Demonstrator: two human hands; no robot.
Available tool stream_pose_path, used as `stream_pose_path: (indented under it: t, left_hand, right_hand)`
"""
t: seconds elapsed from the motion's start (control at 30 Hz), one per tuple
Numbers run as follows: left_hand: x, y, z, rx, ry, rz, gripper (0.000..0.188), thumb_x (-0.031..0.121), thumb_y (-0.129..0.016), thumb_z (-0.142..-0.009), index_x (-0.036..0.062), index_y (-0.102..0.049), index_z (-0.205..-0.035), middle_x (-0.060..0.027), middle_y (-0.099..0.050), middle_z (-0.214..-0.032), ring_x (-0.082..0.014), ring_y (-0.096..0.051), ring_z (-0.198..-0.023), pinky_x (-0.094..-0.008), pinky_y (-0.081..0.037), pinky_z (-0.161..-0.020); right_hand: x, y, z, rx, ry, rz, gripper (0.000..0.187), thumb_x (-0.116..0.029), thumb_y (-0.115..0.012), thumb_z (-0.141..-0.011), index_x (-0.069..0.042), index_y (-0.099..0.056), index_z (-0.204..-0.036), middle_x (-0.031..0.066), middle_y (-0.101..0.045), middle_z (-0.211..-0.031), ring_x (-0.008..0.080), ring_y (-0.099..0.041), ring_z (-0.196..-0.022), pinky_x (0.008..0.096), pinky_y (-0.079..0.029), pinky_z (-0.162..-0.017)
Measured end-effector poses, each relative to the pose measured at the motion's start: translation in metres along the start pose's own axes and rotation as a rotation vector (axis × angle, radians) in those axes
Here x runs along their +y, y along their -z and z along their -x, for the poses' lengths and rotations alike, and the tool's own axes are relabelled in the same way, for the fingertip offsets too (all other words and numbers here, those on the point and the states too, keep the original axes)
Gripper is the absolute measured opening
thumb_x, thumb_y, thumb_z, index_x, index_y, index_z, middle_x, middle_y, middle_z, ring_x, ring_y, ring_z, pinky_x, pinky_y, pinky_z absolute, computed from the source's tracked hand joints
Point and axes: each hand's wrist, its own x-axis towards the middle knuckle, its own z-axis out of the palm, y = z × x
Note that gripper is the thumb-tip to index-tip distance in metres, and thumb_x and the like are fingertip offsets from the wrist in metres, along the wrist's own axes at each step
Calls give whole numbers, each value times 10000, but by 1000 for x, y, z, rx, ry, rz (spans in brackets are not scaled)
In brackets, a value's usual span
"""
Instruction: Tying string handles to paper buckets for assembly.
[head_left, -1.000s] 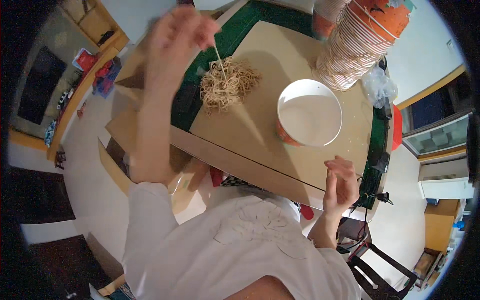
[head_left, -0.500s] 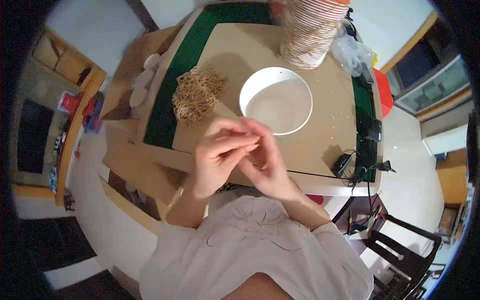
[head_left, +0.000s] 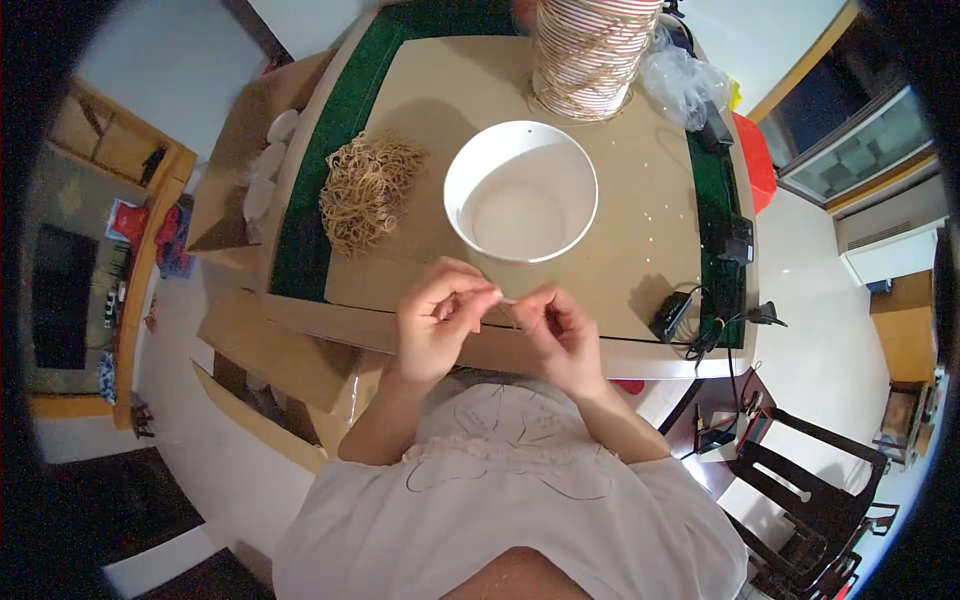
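Observation:
My left hand (head_left: 440, 315) and my right hand (head_left: 556, 335) meet in front of the table's near edge. Both are closed in a pinch, fingertips almost touching, on a thin pale strand (head_left: 508, 301) stretched between them. Its exact kind is too small to make out. Just beyond the fingertips stands a white round bucket (head_left: 522, 225), open at the top, with nothing visible inside. Left of the bucket lies a loose heap of tan, curly, string-like loops (head_left: 368, 192). Behind it rises a tall stack of nested white buckets (head_left: 590, 60) with tan strands wrapped around it.
Tan board (head_left: 640, 215) covers the green-edged table. Clear plastic bags (head_left: 682, 85) lie at the far right, near a red stool (head_left: 752, 165). Black adapters and cables (head_left: 690, 318) sit at the near right corner. A cardboard box (head_left: 232, 190) with white round items stands left; a dark chair (head_left: 810, 480) stands right.
My hands have come down from overlapping above the bucket's near rim and drawn slightly apart, showing the strand between them. The whole view has shifted a little, moving the table leftward and up.

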Motion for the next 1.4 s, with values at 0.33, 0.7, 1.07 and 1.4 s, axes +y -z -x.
stream_pose_path:
  t: [0.33,0.7,1.07,1.4]
  left_hand:
    - [-7,-11,-5,-72,-141,-108,252,-94,-659,-764,18,-656,-990,-32,-574,-862,-40,-504,-622,-159,-378,-490]
    - [-11,-13,-8,-18,-296,-715,145,75,-680,-814,15,-563,-876,-102,-552,-861,-233,-561,-751,-322,-446,-631]
    - [3,-6,-67,-442,-284,-891,214,16,-594,-813,31,-606,-1027,-130,-635,-914,-309,-634,-859,-389,-516,-743]
    - [6,-15,-72,-469,-205,-803,258,4,-591,-795,26,-590,-1052,-123,-627,-913,-256,-645,-793,-336,-511,-663]
  right_hand:
    - [-5,6,-4,67,-63,-114,31,-43,-591,-906,-37,-585,-936,-81,-458,-707,6,-377,-622,160,-303,-548]
    - [-6,-1,-1,150,-7,91,70,-2,-655,-843,-22,-622,-902,-87,-446,-641,3,-430,-630,146,-343,-555]
    - [26,3,-24,345,61,40,49,4,-607,-852,7,-571,-884,86,-517,-1080,177,-592,-963,301,-531,-820]
    - [28,18,-30,309,-33,-100,61,-29,-613,-866,1,-574,-901,69,-535,-1050,147,-603,-902,265,-501,-787]
